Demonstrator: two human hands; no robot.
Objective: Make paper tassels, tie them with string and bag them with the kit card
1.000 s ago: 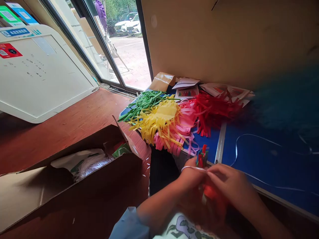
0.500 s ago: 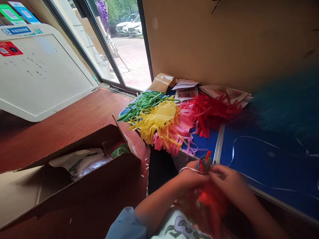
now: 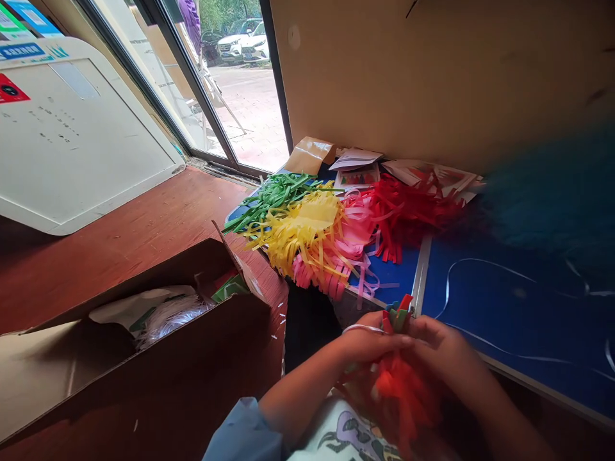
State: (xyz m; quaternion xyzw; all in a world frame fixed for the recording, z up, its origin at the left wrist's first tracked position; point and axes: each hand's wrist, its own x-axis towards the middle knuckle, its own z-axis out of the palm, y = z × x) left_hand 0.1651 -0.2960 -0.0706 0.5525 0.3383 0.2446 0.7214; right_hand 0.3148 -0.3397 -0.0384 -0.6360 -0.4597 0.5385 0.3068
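My left hand point(image 3: 369, 340) is closed around the neck of a tassel of crepe-paper strips. Short red, green and blue ends of the tassel point(image 3: 398, 318) poke up above the fist, and its blurred red fringe hangs below. A white string point(image 3: 361, 327) loops across the left hand. Up against the left thumb is my right hand point(image 3: 435, 342), its fingers bent and pinching at the tassel's neck; exactly what lies between them is hidden. On the blue table point(image 3: 485, 307) ahead lie fringed paper piles: green point(image 3: 278, 197), yellow point(image 3: 307, 224), pink point(image 3: 355, 234) and red point(image 3: 408, 208).
A thin ribbon point(image 3: 448, 288) curls over the table's right part. Paper packets point(image 3: 312, 155) lie along the wall. At left, an open cardboard box point(image 3: 192, 346) holds clear plastic-like strands. Behind it are a whiteboard point(image 3: 86, 141) and a glass door point(image 3: 240, 115). A blurred blue shape fills the right edge.
My right hand has shifted slightly and pressed closer to the left hand at the tassel's neck. The camera view has turned a little to the right.
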